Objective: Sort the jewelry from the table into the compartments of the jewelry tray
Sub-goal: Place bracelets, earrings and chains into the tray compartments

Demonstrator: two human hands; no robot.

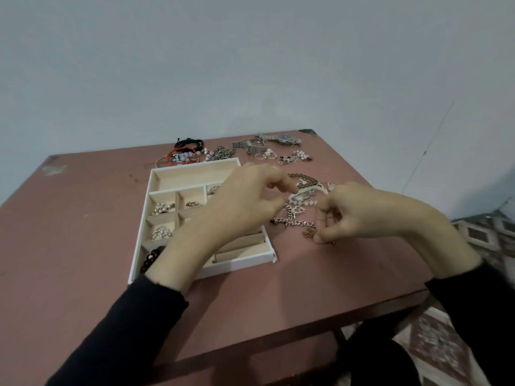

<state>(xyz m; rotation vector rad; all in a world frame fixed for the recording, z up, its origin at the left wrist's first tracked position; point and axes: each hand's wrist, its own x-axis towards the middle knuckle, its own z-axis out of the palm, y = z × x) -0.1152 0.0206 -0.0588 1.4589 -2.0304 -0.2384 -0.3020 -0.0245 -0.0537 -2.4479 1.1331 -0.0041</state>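
Past dark sleeves (pixel 133 330), the right hand (pixel 359 215) pinches a coppery chain (pixel 309 234) right of the jewelry tray (pixel 195 165), left hand (pixel 239 201) slack and seemingly empty over it; next, likely lifting it clear of tangles.

The worn reddish-brown tabletop (pixel 83 232) carries a white jewelry tray (pixel 239 264) left of centre, a tangle of silver chains (pixel 301 190) and a coppery chain (pixel 309 234) just right of it, and a watch (pixel 284 138), black cords (pixel 189 142) and a red bracelet (pixel 178 156) along the far edge.
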